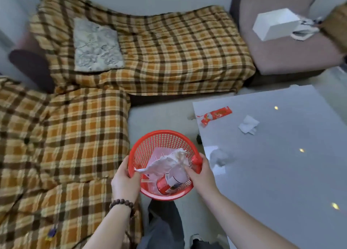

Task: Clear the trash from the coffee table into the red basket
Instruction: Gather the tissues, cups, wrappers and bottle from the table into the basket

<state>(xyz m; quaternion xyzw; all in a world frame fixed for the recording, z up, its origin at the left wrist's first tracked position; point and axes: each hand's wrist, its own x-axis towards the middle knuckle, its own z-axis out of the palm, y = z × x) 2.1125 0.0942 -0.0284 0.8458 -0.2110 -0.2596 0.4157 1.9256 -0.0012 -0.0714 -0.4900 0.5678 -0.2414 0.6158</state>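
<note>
Left hand [125,181]: closed on the left rim of the red basket [161,136], thumb hooked over the rim into the inside, fingers wrapped under the outer wall; a dark bead bracelet [121,202] sits on the wrist.
Right hand [201,175]: closed on the right rim of the same basket, thumb reaching inside over the rim, fingers curled round the outside beside a solid red handle knob.
Red basket: held between the two sets of fingers, above the pale floor, just left of the coffee table [281,173] edge.
Inside the basket: between the two thumbs lies crumpled white paper [169,159]; below it, nearer the right thumb, a red and white can [170,184] lies tilted on its side.
Red wrapper [215,115]: on the table, beyond the right fingers, near the table's far left corner, well apart from the basket.
White tissue [248,124]: on the table, right of the wrapper, well apart from both hands.
Pale scrap [218,157]: on the table just right of the right-hand fingers; too blurred to say what it is.
Plaid sofa [65,136]: to the left of the left hand.
</note>
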